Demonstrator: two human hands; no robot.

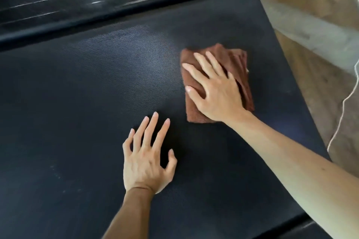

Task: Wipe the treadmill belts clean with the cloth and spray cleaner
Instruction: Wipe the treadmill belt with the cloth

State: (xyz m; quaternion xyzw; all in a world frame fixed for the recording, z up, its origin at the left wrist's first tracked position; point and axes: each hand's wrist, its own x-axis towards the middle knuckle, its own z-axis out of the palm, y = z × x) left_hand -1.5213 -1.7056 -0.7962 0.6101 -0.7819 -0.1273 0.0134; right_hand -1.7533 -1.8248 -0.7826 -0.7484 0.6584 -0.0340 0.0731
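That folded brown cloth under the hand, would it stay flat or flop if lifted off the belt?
The folded brown terry cloth would probably flop: its layers already lie rumpled and uneven. It looks light, since the right hand presses it with flat fingers. On the textured dark treadmill belt it likely drags rather than glides.

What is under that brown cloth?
The folded brown cloth lies on the black treadmill belt, pressed flat by the right hand. The belt patch beneath is hidden.

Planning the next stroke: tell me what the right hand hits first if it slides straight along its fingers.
Judging roughly, the right hand on the cloth crosses bare belt, then meets the glossy side rail.
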